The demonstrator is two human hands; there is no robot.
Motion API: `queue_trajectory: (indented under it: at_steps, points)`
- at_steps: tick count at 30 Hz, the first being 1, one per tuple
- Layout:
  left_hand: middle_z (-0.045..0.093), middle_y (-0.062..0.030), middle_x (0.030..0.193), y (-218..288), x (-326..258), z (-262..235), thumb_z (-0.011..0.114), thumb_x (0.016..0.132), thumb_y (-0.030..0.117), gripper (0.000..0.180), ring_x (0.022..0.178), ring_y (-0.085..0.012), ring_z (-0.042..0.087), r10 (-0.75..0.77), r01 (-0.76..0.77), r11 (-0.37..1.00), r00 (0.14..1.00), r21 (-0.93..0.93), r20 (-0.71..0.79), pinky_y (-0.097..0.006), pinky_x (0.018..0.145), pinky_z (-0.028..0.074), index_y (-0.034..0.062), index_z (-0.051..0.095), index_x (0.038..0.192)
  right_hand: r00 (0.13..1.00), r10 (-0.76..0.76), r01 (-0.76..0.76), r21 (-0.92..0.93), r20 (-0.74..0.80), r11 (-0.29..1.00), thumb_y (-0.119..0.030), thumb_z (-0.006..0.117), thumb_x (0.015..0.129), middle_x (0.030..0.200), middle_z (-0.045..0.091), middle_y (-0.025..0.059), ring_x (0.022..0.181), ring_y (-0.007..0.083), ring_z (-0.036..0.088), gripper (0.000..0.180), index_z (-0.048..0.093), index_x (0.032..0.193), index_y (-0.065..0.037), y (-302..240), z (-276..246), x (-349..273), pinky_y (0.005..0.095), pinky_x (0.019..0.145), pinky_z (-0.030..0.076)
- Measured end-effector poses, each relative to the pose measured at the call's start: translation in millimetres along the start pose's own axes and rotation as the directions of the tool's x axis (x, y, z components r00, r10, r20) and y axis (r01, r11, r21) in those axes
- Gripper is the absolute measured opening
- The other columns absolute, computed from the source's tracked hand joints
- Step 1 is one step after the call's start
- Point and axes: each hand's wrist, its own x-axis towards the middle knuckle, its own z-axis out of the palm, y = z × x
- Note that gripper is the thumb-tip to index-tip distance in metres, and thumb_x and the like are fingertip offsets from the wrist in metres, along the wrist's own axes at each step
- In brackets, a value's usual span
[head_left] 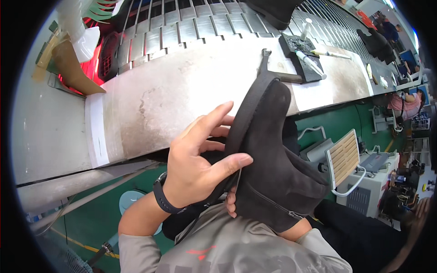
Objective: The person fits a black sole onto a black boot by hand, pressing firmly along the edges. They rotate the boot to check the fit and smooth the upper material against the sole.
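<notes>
A dark suede ankle boot (268, 150) with a side zip is held tilted in front of me, toe up and away, its black sole (248, 116) facing left. My left hand (193, 159) is at the sole, fingers spread apart. Its thumb touches the boot near the heel, while the other fingers reach beside and partly behind the sole. From underneath, my right hand (231, 203) grips the boot; only a few curled fingertips show by the heel, and the rest is hidden behind the shaft.
Beyond the boot lies a pale, stained worktop, with a hammer-like metal tool (266, 63), a black block (296, 48) and syringes (311, 61). A slatted metal conveyor (195, 27) runs behind, carrying another dark boot (275, 11). A machine glows red at left; people work far right.
</notes>
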Motion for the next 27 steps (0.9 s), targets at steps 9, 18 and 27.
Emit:
queue_trajectory:
  at_steps: [9, 18, 27]
  points:
    - [0.072, -0.0146, 0.130, -3.4, 8.7, -19.8, 0.078, 0.096, -0.002, 0.064, 0.111, -0.0168, 0.072, -0.174, 0.207, 0.965, 0.965, -0.161, 0.198, -0.031, 0.095, 0.061, -0.0084, 0.054, 0.154, 0.996, 0.032, -0.051, 0.237, 0.083, 0.970, -0.028, 0.058, 0.112, 0.103, 0.072, 0.0260, 0.094, 0.0390, 0.071, 0.038, 0.065, 0.115, 0.009, 12.9, 4.1, -4.6, 0.0465, 0.081, 0.060]
    - [0.070, -0.0053, 0.098, -7.3, 22.8, -28.2, 0.088, 0.090, 0.013, 0.053, 0.074, -0.0106, 0.057, -0.134, 0.121, 0.990, 0.963, 0.070, 0.232, -0.028, 0.064, 0.047, -0.0021, 0.071, 0.138, 0.990, 0.034, -0.047, -0.089, -0.140, 0.995, -0.026, 0.059, 0.113, 0.103, 0.071, 0.0233, 0.095, 0.0370, 0.072, 0.034, 0.064, 0.120, 0.007, 5.1, 6.6, -13.2, 0.0454, 0.084, 0.061]
    - [0.073, -0.0106, 0.101, -3.0, 22.3, -23.8, 0.092, 0.085, 0.018, 0.059, 0.074, -0.0164, 0.062, -0.019, -0.022, 0.989, 0.963, 0.146, 0.270, -0.030, 0.067, 0.054, -0.0001, 0.072, 0.137, 0.981, -0.016, -0.036, -0.259, -0.195, 0.965, -0.028, 0.058, 0.113, 0.102, 0.071, 0.0216, 0.098, 0.0374, 0.071, 0.035, 0.063, 0.119, 0.006, -0.3, 17.2, -10.3, 0.0490, 0.088, 0.060]
